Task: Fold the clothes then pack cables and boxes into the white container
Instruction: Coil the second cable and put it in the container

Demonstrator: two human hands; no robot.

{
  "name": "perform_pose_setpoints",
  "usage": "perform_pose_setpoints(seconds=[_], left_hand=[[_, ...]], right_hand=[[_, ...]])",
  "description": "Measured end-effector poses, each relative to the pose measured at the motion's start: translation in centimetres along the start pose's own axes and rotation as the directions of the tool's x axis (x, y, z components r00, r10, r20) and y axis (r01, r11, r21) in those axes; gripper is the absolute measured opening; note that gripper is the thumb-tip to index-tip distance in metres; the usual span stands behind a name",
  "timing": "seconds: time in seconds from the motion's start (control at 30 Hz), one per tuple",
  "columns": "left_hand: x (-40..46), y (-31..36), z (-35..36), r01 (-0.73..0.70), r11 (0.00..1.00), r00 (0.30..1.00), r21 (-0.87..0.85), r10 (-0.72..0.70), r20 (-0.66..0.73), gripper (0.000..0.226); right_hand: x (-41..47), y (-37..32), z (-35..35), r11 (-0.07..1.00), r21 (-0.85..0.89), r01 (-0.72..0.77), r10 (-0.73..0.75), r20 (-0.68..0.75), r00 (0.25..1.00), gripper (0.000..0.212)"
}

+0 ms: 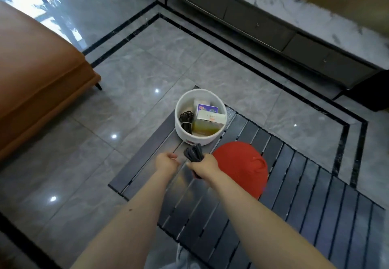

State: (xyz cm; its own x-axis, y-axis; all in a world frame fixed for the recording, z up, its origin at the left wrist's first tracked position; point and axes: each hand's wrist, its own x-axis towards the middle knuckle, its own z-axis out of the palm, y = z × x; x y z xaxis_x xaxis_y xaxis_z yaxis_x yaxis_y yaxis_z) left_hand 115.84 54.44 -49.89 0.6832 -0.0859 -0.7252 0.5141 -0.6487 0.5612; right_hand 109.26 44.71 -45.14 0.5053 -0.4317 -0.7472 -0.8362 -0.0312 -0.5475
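The box (211,117) in the white container (200,137) carries pale lettering too blurred to read. The right hand (205,164) grips a coiled grey cable (194,153) just before the container, above the table (294,184). The left hand (166,161), fingers loosely curled, holds nothing. Both forearms reach forward.

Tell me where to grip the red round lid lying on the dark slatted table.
Grip the raised loop handle on top of the red round lid, coming from above: the lid lies flat, dome up, so its rim offers little purchase, and the right hand covers its left edge.
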Motion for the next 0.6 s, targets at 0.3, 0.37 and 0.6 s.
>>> perform_pose_setpoints(seconds=[0.3, 0.37, 0.6], left_hand=[[6.4, -3.3, 4.2, -0.052, 0.971, 0.97, 0.231, 0.104, -0.218, 0.017], [7.2, -4.1, 5.2, -0.052, 0.949, 0.966, 0.31, 0.126, -0.225, 0.014], [7.7, -4.7, 5.3, -0.048, 0.907, 0.967, 0.418, 0.147, -0.206, 0.017]], right_hand=[[5.4, 3.1, 0.9, 0.999, 0.028, -0.038, 0.039, -0.045, 0.998, 0.036], [6.1, 3.9, 1.3, 0.998, 0.034, -0.057, 0.058, -0.046, 0.997, 0.035], [5.6, 4.4, 2.0, 0.996, 0.051, -0.072, 0.075, -0.061, 0.995, 0.037]])
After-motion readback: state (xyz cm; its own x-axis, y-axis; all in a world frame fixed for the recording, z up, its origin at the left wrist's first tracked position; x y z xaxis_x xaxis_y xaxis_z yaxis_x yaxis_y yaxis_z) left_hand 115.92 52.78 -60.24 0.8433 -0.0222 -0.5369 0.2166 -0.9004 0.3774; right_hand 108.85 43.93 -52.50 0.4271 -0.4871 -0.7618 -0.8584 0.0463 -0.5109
